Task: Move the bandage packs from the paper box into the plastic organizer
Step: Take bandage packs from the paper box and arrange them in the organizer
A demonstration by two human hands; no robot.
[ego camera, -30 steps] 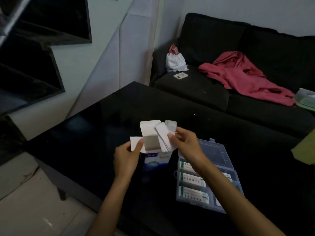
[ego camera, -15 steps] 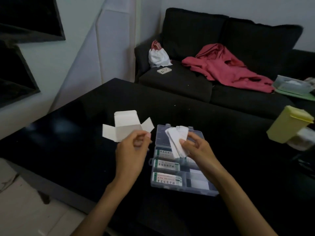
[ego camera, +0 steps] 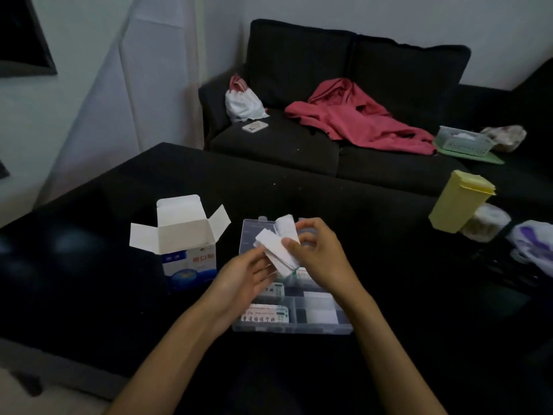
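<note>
— So, what is nearest to the camera?
— Two bare forearms. They cover part of the organizer point(ego camera: 317, 323), which lies open on the black table point(ego camera: 89, 280). Its near compartments hold printed packets and white packs.
— And the hands?
— The right hand point(ego camera: 320, 256) pinches a bunch of white bandage packs point(ego camera: 279, 248) between thumb and curled fingers, above the organizer. The left hand point(ego camera: 242, 278) has loosely bent fingers; its fingertips touch the lower edge of the packs.
— Where is the box?
— The box point(ego camera: 187, 244) stands upright on the table, just left of the organizer, flaps open. What is inside I cannot tell.
— What differs from half a second ago?
— Then the left hand was at the box flaps. Now it has left the box and come to the packs.
— Further away?
— A yellow container point(ego camera: 457, 202) and a round jar point(ego camera: 486, 223) on the right. Behind, a dark sofa point(ego camera: 389, 64) with a red garment point(ego camera: 356, 118), a white bag point(ego camera: 244, 104), a phone point(ego camera: 255, 126) and a basket point(ego camera: 462, 140).
</note>
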